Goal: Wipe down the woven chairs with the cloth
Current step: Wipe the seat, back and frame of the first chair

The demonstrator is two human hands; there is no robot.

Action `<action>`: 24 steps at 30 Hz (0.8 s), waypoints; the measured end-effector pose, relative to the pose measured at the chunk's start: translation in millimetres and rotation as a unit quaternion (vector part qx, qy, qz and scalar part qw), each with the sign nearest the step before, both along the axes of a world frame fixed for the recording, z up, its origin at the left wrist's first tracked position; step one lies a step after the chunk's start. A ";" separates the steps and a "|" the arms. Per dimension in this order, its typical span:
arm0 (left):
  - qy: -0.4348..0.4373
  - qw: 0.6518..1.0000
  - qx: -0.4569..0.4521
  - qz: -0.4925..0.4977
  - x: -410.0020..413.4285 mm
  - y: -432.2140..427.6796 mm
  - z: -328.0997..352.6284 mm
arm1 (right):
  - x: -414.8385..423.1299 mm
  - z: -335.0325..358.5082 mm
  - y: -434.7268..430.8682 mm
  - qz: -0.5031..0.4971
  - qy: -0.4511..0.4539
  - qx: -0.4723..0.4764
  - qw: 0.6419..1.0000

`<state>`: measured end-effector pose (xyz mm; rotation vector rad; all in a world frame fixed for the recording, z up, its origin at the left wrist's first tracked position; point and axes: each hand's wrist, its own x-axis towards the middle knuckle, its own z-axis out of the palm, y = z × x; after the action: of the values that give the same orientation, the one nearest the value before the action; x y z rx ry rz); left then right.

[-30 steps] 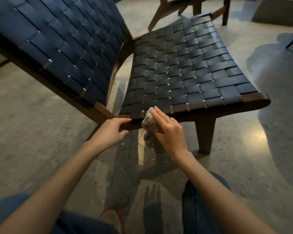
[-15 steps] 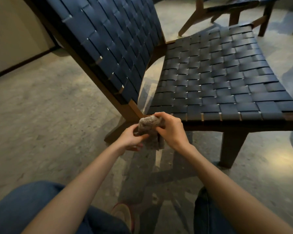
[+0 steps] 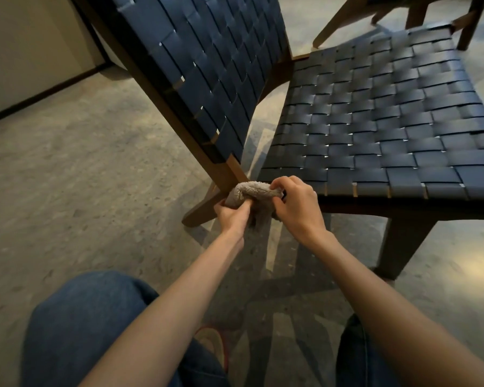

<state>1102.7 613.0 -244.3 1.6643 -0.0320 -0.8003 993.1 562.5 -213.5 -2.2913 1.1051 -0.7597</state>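
Observation:
A low woven chair fills the upper half of the view, with a dark blue strap seat, a tilted strap backrest and a brown wooden frame. A fluffy grey cloth is bunched just in front of the seat's near left corner, where backrest rail and seat rail meet. My left hand grips the cloth's left end from below. My right hand pinches its right end. Part of the cloth hangs down between both hands.
A second wooden chair stands behind the seat at the top right. The chair's front leg stands on the polished stone floor to my right. A wall with dark skirting runs at the left. My jeans-clad knees and a shoe fill the bottom.
My left hand left the chair's frame and took hold of the cloth beside my right hand. The view has shifted left and closer to the chair's corner.

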 end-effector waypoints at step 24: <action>-0.059 0.979 -0.061 -0.184 -155.1 -25.6 41.6 | -175.0 37.8 -4.9 -0.208 -0.043 -0.024 0.977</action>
<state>947.6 587.5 -202.6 1.6082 -0.4759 -0.9534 818.1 557.6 -175.7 -2.0624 1.5634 -1.0407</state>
